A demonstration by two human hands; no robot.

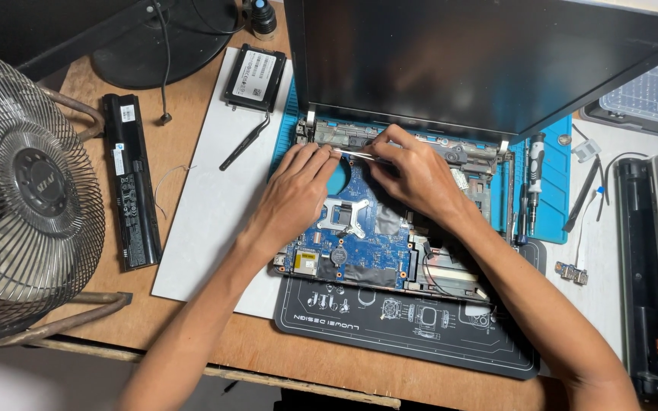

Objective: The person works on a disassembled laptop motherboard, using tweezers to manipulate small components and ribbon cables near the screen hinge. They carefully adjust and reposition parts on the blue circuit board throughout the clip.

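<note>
Centre frame: opened laptop (390,228), blue board bare. Left hand (295,190) braces near hinge; right hand (413,175) pinches tweezers (359,154) there. Seemingly working a small fitting; steady, fine grip needed.

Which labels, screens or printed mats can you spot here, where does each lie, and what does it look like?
Laptop screen: top right, tilted open, dark.
Drive label: white rectangle on the black drive, top centre.
Battery label: small white patch on the long black battery, left.
Black mat: under the laptop, white line drawings.
Left hand and right hand: on the tweezers.
</note>
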